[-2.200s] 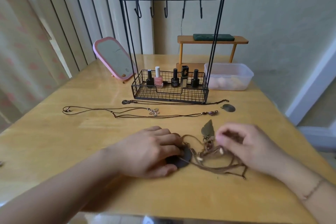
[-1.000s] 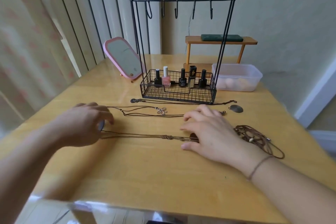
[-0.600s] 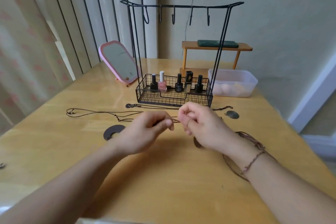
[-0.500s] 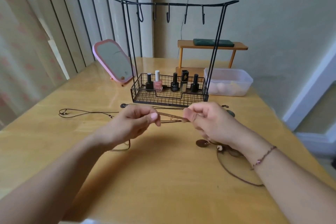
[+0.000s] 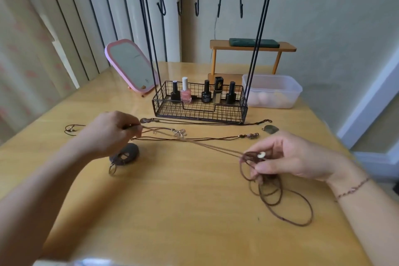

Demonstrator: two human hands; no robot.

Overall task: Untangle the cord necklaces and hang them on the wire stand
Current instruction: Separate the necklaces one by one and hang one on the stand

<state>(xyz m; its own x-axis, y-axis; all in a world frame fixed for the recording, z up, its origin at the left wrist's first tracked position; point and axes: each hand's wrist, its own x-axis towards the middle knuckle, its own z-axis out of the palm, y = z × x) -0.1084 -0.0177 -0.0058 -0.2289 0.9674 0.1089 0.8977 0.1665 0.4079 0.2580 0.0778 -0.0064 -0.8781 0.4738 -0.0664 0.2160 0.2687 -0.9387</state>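
left hand (image 5: pixel 108 134) and right hand (image 5: pixel 287 157) stretch cord (image 5: pixel 194 142); pinch points hidden.

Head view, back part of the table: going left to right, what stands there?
Pink mirror → wire stand with the nail polish bottles in its basket → clear plastic box. The small wooden shelf sits behind the stand, so I leave it out.

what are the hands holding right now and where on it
Both hold one brown cord necklace, stretched taut between them: the left hand pinches one end, the right hand pinches the tangled loops by a pale bead.
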